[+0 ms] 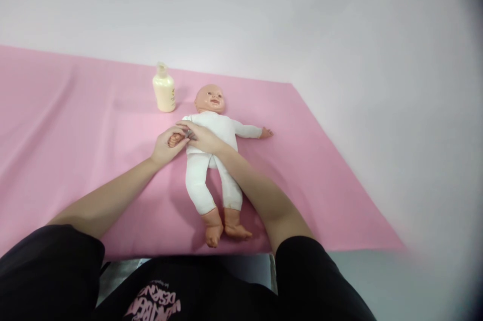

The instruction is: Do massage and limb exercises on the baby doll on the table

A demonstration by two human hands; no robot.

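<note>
A baby doll point(215, 127) with a white cloth body lies on its back, head toward the far side and bare feet toward me. My left hand point(166, 146) is closed around the doll's hand point(175, 140) on the left, whose small fingers poke out. Just beside it, my right hand point(198, 136) wraps the same arm near the wrist, its own arm crossing over the doll's belly and hip. Both my hands touch or nearly touch each other. The doll's other arm point(249, 131) stretches out to the right, untouched.
A pale yellow pump bottle point(164, 92) stands upright beyond my left hand, left of the doll's head. Pink cloth point(302, 180) covers the table, with its edge close to my body. A white wall point(241, 14) rises behind and to the right.
</note>
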